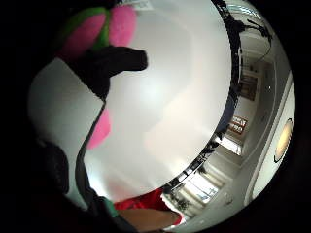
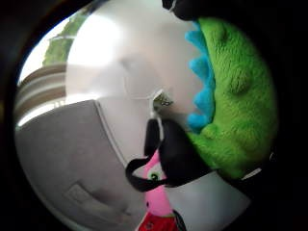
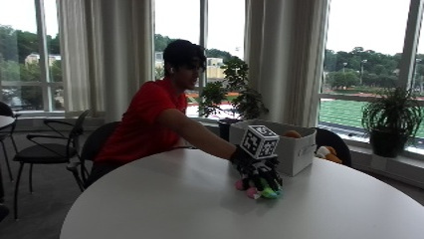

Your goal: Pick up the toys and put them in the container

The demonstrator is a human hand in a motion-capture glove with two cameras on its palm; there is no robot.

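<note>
Curled down over a pink-and-green plush toy (image 3: pixel 260 190) at centre frame, the gloved right hand (image 3: pixel 255 167) grasps it against the white table (image 3: pixel 165 204), probably to lift it. Right of the hand stands the white container (image 3: pixel 295 149), already holding an orange toy (image 3: pixel 291 134).

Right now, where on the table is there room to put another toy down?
The white table is bare across its near side and toward the person's chair. It is crowded only at the far edge, where the gloved hand grips the pink and green toys just in front of the white container.
</note>
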